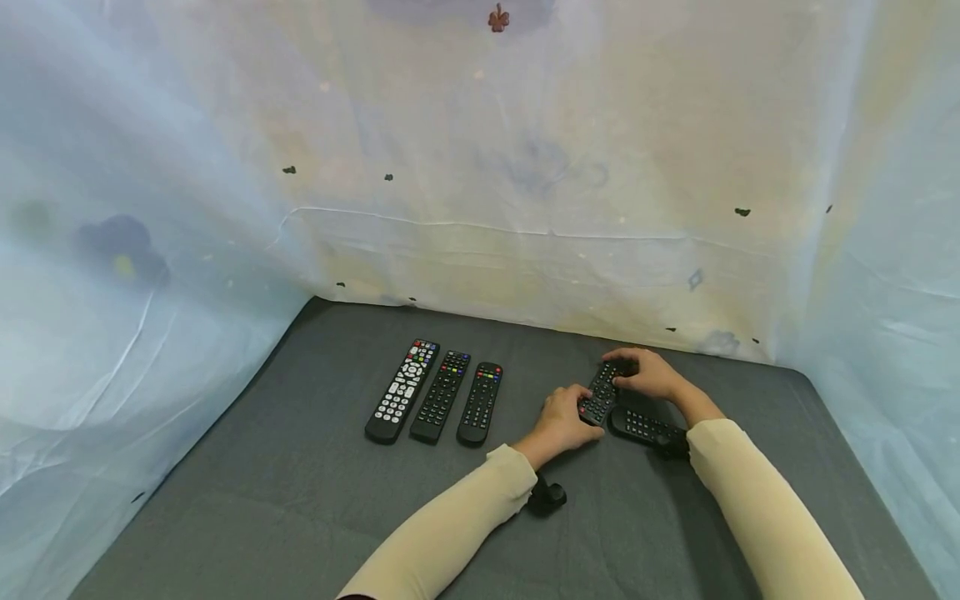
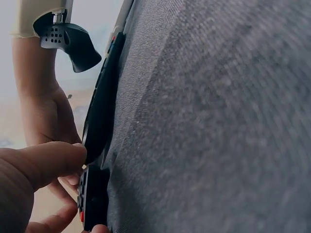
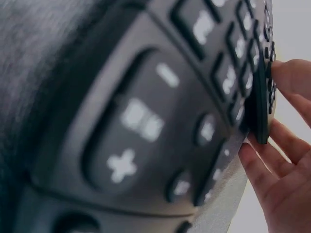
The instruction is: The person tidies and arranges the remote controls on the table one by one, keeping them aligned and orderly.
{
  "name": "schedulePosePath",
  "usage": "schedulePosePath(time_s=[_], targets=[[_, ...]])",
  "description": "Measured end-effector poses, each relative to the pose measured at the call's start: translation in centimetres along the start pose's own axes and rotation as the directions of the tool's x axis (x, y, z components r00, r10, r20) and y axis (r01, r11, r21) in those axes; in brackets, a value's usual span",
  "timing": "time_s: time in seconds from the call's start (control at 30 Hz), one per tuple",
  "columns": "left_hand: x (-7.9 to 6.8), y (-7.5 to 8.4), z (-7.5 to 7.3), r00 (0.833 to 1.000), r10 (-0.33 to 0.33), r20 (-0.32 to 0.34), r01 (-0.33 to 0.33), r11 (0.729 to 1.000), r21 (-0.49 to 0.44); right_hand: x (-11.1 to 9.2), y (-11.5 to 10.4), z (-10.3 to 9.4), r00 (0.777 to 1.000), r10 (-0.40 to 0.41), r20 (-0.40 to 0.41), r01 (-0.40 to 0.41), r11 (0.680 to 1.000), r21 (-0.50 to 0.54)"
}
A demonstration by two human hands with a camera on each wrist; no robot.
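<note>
Remote (image 1: 600, 395) was at the right of the desk (image 1: 262, 508) — left grip (image 1: 564, 419) pinching its near end, right grip (image 1: 648, 374) its far end. Positioning seemed in hand; the next move likely called for squaring it. Remotes totalled five: this, three aligned remotes (image 1: 441, 397) leftward, one angled remote (image 1: 643, 425) just beside.

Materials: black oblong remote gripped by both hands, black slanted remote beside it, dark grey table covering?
Black oblong remote: probably dull-finish plastic, given its plain dark body and smooth-looking edge.
Black slanted remote: likely satin plastic; close up, soft highlights and a shell seam show. Its buttons could be rubber or plastic.
Dark grey table covering: apparently matte fabric, from its fine thread-like texture.
</note>
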State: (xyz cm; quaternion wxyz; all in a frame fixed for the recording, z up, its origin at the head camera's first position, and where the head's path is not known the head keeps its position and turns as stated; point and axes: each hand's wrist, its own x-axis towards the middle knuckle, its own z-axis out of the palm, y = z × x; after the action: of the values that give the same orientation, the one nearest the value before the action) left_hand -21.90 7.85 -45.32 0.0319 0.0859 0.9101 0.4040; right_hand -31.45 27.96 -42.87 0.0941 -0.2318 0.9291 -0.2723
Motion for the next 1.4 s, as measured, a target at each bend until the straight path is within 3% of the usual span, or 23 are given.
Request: schedulePosePath(time_s=[0.57, 0.9, 1.4], targets=[[0.39, -0.41, 0.82, 1.0, -0.025, -0.019, 0.025, 0.999, -0.021, -0.19, 0.7, -0.07, 1.0, -0.028, 0.011, 0.028, 0.998, 0.05], [0.52, -0.6, 0.7, 1.0, 0.006, -0.024, -0.007, 0.999, -0.041, -0.16, 0.64, -0.28, 0.999, 0.023, 0.024, -0.024, 0.997, 0.076], [0.49, -0.35, 0.88, 0.998, -0.046, -0.037, 0.045, 0.999, -0.009, -0.42, 0.56, -0.15, 0.999, 0.046, 0.015, -0.047, 0.994, 0.104]])
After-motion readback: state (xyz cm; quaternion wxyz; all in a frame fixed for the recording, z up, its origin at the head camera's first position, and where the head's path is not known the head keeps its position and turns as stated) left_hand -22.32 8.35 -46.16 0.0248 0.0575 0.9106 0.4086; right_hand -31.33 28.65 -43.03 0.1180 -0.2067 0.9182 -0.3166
